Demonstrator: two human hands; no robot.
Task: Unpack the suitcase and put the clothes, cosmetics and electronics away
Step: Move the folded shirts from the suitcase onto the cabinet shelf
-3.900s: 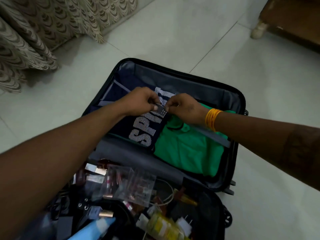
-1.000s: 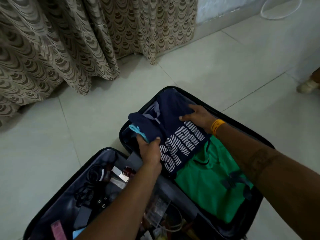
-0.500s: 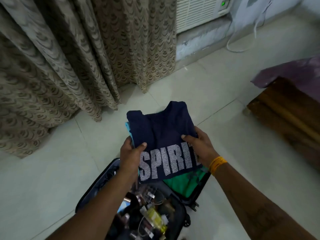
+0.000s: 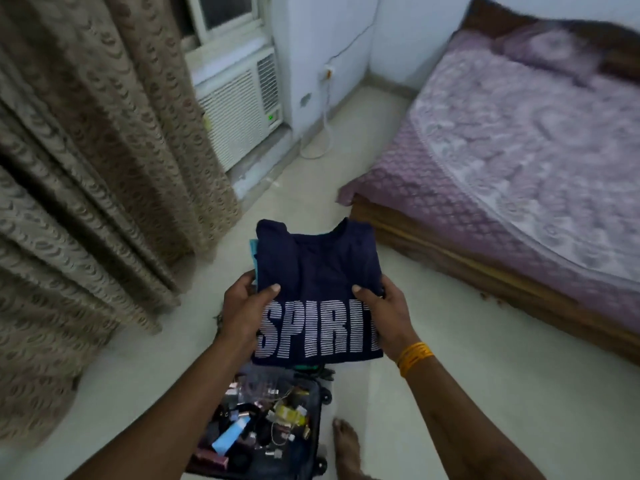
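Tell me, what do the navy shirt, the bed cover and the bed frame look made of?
Navy shirt: soft matte knit, likely cotton; it folds limply in the hands, with flat printed lettering.
Bed cover: thin woven printed cloth, probably cotton; it drapes over the edge.
Bed frame: brown wood, slightly glossy, seemingly varnished.

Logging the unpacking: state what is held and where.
Both hands, left and right, hold the folded navy shirt by its side edges.

Beige curtain [image 4: 86,168] left, window cooler [image 4: 239,109], bed [image 4: 519,150] right, pale tiled floor [image 4: 485,393].
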